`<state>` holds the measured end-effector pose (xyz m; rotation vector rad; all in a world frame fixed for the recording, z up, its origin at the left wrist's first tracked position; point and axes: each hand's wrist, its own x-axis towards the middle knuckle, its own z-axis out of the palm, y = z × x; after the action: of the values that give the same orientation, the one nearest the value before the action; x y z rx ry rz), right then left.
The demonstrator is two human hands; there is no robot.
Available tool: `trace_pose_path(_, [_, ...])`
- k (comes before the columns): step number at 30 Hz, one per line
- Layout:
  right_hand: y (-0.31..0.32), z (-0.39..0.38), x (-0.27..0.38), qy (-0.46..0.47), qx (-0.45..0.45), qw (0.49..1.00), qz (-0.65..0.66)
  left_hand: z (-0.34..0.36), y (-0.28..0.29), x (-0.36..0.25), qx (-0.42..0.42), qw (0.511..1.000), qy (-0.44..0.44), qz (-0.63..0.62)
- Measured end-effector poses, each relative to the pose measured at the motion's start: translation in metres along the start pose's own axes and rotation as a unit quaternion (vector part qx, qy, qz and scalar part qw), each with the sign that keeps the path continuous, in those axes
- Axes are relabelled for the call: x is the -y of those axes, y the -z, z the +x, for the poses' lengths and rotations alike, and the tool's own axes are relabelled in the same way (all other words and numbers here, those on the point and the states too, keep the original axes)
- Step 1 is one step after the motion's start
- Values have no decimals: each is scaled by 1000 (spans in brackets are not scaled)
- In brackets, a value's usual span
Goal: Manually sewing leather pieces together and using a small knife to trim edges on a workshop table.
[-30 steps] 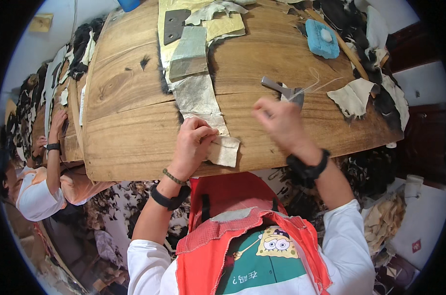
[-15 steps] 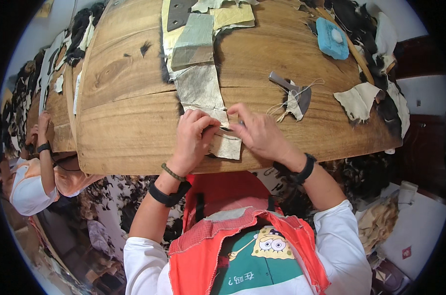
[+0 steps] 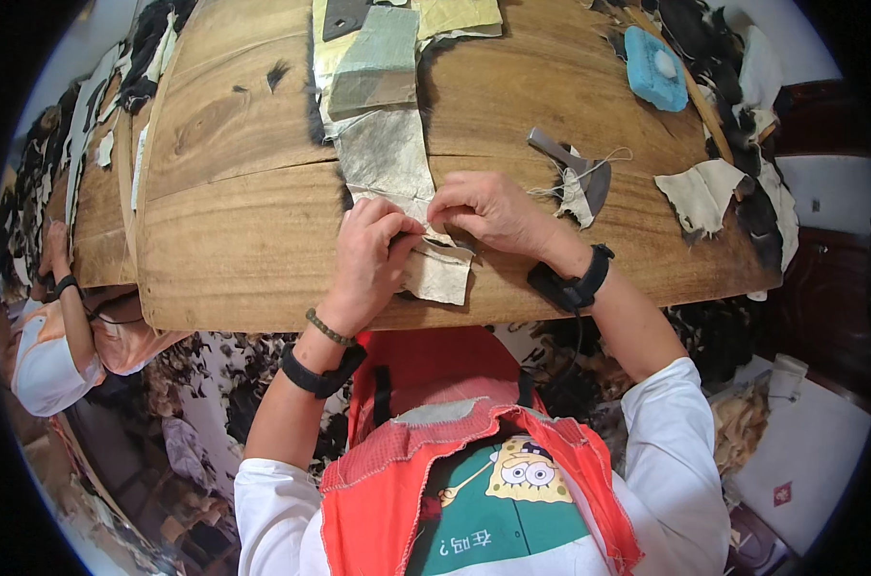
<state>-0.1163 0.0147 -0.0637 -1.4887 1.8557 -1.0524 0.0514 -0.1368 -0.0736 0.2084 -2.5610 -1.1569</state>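
A narrow strip of fur pelt [image 3: 387, 154] lies pale skin side up, dark hair showing along its edges. Toward its near end a small pale hide piece [image 3: 440, 278] meets it at a crosswise join with a dark gap. My left hand [image 3: 368, 254] is closed on the left edge of the pelt at this join, fingertips pinched. Across from it, my right hand [image 3: 488, 213] holds thumb and fingers together just above the join; whatever is between them is too small to make out. A translucent greenish sheet [image 3: 376, 62] covers the strip farther up.
Right of my hands lies a curved-blade knife [image 3: 594, 187] with loose thread and a hide scrap. Beyond are a blue block [image 3: 654, 69] with a white lump, a pale hide scrap [image 3: 701, 195] and dark fur pieces. Another person's arm [image 3: 75, 312] is at the left table.
My right hand has shifted left and closed its fingers near the join. My left hand stays on the pelt's edge. The whole view has shifted slightly.
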Motion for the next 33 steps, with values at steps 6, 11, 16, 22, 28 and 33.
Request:
trace_pose_path(6, [2, 3, 8, 4, 10, 1000, -26, 0, -1, -1, -3, 1000, 2, 10])
trace_pose_path(11, [-3, 4, 18, 31, 3, 991, -130, 0, -2, 1, -10, 1000, 16, -14])
trace_pose_path(16, [-9, 10, 17, -1, 7, 991, -136, -2, -1, 6, 3, 1000, 1, -24])
trace_pose_path(22, [-25, 5, 26, 52, 13, 987, -155, -1, -3, 4, -19, 999, 18, -31])
trace_pose_path(28, [-26, -9, 36, 205, -102, 929, -290, 0, -4, 7, -22, 999, 18, -15])
trace_pose_path(33, [-26, -5, 31, 267, -96, 902, -325, 1, -4, 11, -9, 1000, 9, 2])
